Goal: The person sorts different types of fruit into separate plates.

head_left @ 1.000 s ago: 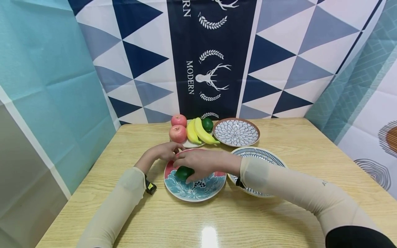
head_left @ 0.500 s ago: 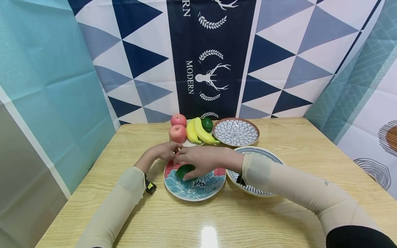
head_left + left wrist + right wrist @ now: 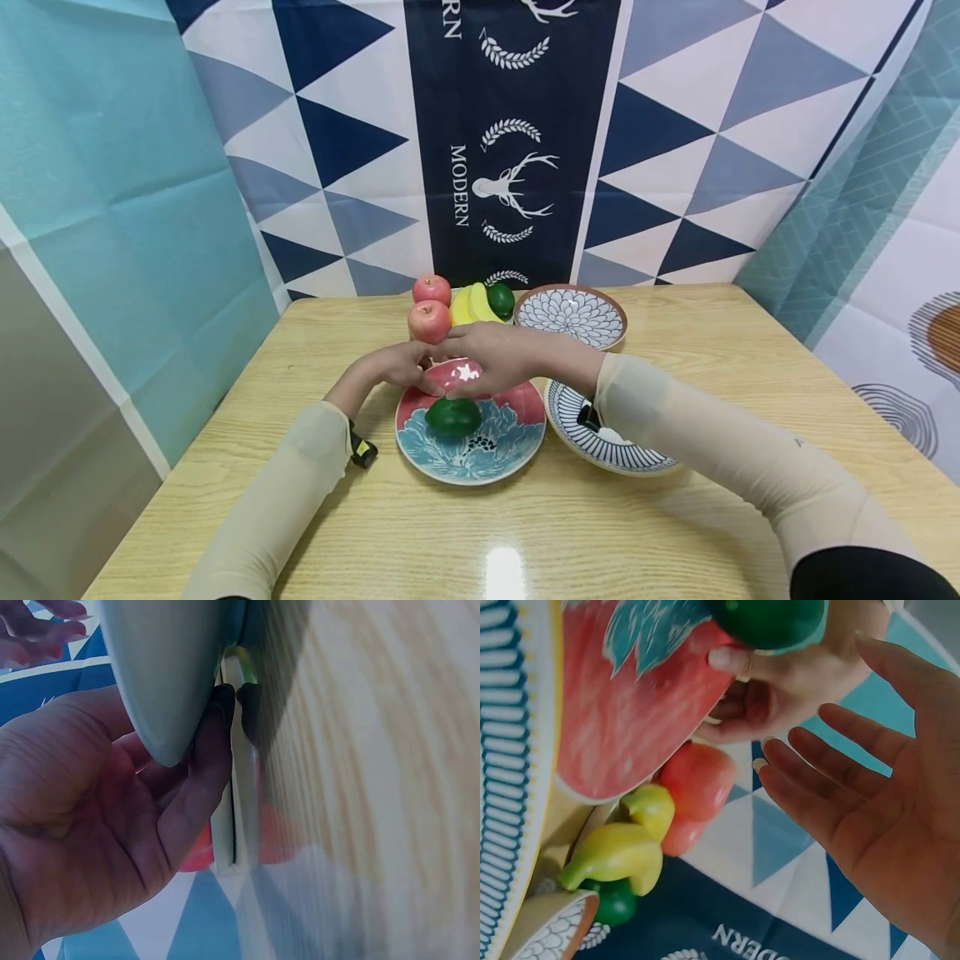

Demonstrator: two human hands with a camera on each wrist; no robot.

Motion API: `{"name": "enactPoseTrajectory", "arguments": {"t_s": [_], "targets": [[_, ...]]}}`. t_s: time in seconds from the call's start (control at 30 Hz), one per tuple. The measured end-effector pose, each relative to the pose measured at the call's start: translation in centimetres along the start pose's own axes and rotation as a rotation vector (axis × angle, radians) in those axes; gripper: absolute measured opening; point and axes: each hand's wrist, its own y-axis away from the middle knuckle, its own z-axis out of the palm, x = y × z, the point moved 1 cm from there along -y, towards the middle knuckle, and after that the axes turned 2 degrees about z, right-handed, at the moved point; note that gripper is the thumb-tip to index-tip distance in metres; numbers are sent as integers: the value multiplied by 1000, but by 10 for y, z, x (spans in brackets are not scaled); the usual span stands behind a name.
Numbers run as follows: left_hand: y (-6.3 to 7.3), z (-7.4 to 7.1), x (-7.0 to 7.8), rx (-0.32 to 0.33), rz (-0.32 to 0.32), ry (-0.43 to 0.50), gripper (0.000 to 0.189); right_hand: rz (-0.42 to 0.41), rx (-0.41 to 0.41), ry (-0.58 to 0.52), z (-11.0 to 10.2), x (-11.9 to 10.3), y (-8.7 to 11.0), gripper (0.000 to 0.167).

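In the head view, a dark green avocado [image 3: 453,417] lies on the red and blue flower-painted plate [image 3: 472,471]. My left hand [image 3: 405,367] pinches that plate's far left rim; the left wrist view shows its fingers [image 3: 199,787] curled beneath the pale underside [image 3: 161,682]. From the right wrist view, the left thumb [image 3: 731,660] lies over the rim beside the avocado [image 3: 769,619]. My right hand [image 3: 498,354] is over the far part of the plate, holding nothing. Its fingers [image 3: 847,761] are spread and relaxed in the right wrist view.
Two red apples [image 3: 430,322], yellow bananas [image 3: 480,305] and another avocado [image 3: 501,300] sit together at the back. A brown-rimmed plate [image 3: 573,310] stands to their right. Under my right forearm is a blue-and-white striped plate [image 3: 588,442]. A patterned cloth wall [image 3: 360,150] rises behind the table.
My right hand has let go of the avocado and moved up and away from it, toward the bananas. The avocado now shows fully on the plate. The left hand stays at the rim.
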Motion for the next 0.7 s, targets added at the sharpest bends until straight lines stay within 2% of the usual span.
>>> {"name": "enactPoseTrajectory", "arguments": {"t_s": [0.17, 0.43, 0.7], "targets": [[1, 0, 3, 9, -12, -25, 50, 56, 3, -48, -6, 15, -1, 58], [3, -1, 5, -1, -30, -19, 48, 152, 46, -54, -14, 41, -5, 57], [3, 0, 5, 0, -62, -26, 52, 221, 70, -12, -14, 65, -10, 59]]}}
